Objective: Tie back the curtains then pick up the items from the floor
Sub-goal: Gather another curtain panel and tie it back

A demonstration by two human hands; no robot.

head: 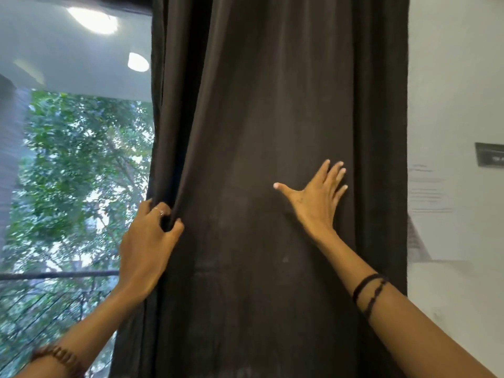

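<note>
The dark curtain point(272, 132) hung between the window point(76, 173) and the wall point(458, 91), filling most of your view. It looked soft, light and floppy, so I'd bunch it mid-height. Your left hand point(150, 241) pinched its window-side edge; your right hand point(319, 195) lay flat, fingers spread, on the cloth.

Curtain point(272, 132) top, bottom cropped

L hand point(148, 236) clenched, R hand point(317, 196) splayed
</note>
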